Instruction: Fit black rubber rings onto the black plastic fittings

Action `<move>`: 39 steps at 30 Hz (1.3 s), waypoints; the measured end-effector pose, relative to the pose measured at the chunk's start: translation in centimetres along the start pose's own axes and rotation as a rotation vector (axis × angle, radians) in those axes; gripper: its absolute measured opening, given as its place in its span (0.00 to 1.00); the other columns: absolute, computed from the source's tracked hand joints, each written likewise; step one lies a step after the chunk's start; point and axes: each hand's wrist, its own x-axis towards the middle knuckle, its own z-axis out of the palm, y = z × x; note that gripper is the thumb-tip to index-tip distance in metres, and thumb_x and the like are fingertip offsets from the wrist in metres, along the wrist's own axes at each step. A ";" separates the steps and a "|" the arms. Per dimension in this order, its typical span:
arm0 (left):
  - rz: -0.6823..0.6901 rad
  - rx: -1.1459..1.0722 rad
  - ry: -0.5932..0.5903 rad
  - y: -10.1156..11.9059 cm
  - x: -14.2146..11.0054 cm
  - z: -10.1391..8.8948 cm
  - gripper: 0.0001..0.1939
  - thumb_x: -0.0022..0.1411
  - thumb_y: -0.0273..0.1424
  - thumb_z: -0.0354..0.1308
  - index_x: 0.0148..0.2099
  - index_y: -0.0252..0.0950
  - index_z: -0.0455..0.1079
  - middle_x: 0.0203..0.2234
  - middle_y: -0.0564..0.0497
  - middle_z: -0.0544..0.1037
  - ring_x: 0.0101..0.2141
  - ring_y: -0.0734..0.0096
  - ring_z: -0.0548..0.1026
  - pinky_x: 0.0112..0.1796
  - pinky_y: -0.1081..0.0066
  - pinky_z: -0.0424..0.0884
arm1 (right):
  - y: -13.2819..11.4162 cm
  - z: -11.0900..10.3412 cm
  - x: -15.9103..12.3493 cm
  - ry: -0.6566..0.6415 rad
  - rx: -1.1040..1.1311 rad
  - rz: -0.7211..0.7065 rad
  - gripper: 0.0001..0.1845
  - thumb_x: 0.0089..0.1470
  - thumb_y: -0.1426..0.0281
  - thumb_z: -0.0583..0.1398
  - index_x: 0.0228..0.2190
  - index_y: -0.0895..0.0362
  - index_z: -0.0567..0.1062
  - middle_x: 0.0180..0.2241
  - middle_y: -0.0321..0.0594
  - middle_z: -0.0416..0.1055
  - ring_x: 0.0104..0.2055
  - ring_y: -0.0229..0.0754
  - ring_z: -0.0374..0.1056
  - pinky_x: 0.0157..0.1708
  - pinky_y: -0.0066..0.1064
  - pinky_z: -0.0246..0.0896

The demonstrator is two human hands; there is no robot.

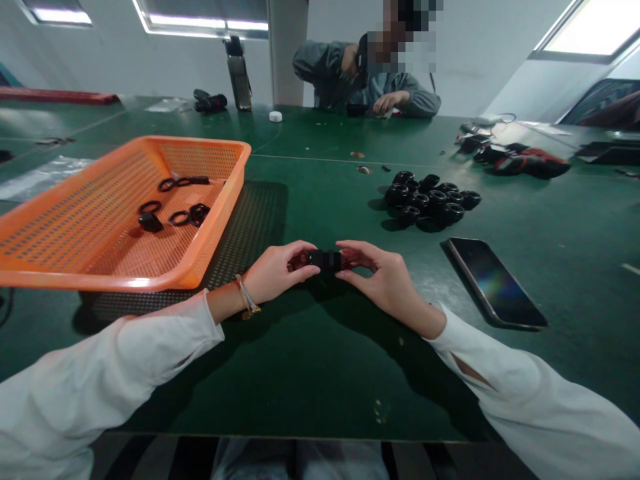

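Observation:
My left hand (277, 270) and my right hand (380, 273) meet over the green table (320, 360), both pinched on one small black fitting (325, 259) held between their fingertips. A pile of several similar black round fittings (433, 198) lies just beyond my right hand. To the left an orange perforated basket (210, 253) holds a few black rings and small black parts (173, 207).
A dark phone (495, 283) lies flat at the right, near my right forearm. Across the table a person in a grey jacket (367, 83) works with their own hands. A dark bottle (239, 77), red-black tools (525, 161) and plastic bags (43, 175) sit further off.

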 end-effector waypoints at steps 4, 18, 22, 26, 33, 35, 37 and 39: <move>0.003 0.045 0.003 0.1 -0.1 0.1 0.14 0.56 0.35 0.56 0.43 0.33 0.68 0.24 0.54 0.72 0.24 0.74 0.70 0.25 0.76 0.65 | -0.1 0.0 0.0 -0.003 0.052 0.039 0.14 0.46 0.72 0.64 0.38 0.56 0.76 0.35 0.40 0.78 0.35 0.42 0.75 0.40 0.37 0.73; 0.020 0.107 0.006 0.3 0.0 0.1 0.13 0.57 0.34 0.56 0.42 0.33 0.67 0.22 0.56 0.69 0.23 0.76 0.67 0.25 0.76 0.62 | 0.2 0.1 -0.2 0.003 -0.015 0.067 0.15 0.47 0.70 0.63 0.39 0.58 0.78 0.35 0.43 0.80 0.34 0.43 0.76 0.37 0.37 0.74; 0.016 0.090 -0.003 0.3 -0.1 0.0 0.13 0.56 0.35 0.56 0.42 0.33 0.67 0.23 0.56 0.70 0.24 0.75 0.68 0.25 0.76 0.62 | 0.1 0.0 -0.2 -0.036 -0.007 0.065 0.17 0.46 0.70 0.64 0.41 0.56 0.78 0.36 0.41 0.80 0.35 0.44 0.76 0.38 0.38 0.74; 0.023 0.104 -0.004 0.5 -0.1 -0.1 0.13 0.57 0.36 0.56 0.42 0.34 0.66 0.23 0.56 0.69 0.24 0.75 0.67 0.25 0.76 0.62 | 0.0 -0.1 -0.2 -0.032 -0.031 0.037 0.17 0.47 0.72 0.63 0.41 0.55 0.78 0.37 0.42 0.79 0.36 0.44 0.76 0.39 0.38 0.74; 0.058 0.133 0.017 0.5 0.0 -0.1 0.13 0.56 0.36 0.57 0.41 0.34 0.67 0.29 0.53 0.72 0.25 0.76 0.69 0.27 0.75 0.64 | 0.2 0.1 -0.2 -0.012 -0.052 0.004 0.21 0.47 0.74 0.62 0.45 0.53 0.74 0.37 0.40 0.77 0.36 0.42 0.74 0.39 0.38 0.73; 0.057 0.134 0.008 0.5 0.0 -0.1 0.13 0.56 0.35 0.57 0.41 0.34 0.67 0.30 0.53 0.73 0.25 0.75 0.69 0.27 0.75 0.65 | 0.2 0.1 -0.3 -0.022 -0.062 -0.020 0.24 0.47 0.74 0.62 0.48 0.52 0.72 0.37 0.39 0.76 0.36 0.41 0.73 0.40 0.38 0.72; 0.055 0.132 -0.003 0.5 0.0 -0.2 0.13 0.56 0.35 0.57 0.41 0.34 0.67 0.30 0.53 0.73 0.26 0.75 0.69 0.28 0.75 0.65 | 0.0 0.0 -0.2 -0.046 -0.096 -0.059 0.22 0.48 0.74 0.61 0.47 0.52 0.73 0.37 0.39 0.75 0.36 0.41 0.72 0.40 0.37 0.72; 0.057 0.129 -0.009 0.5 0.0 -0.2 0.13 0.56 0.35 0.57 0.42 0.33 0.67 0.31 0.52 0.73 0.26 0.75 0.69 0.28 0.75 0.65 | -0.2 -0.2 -0.2 -0.068 -0.135 -0.085 0.18 0.49 0.74 0.61 0.44 0.53 0.75 0.37 0.41 0.75 0.36 0.41 0.72 0.38 0.36 0.72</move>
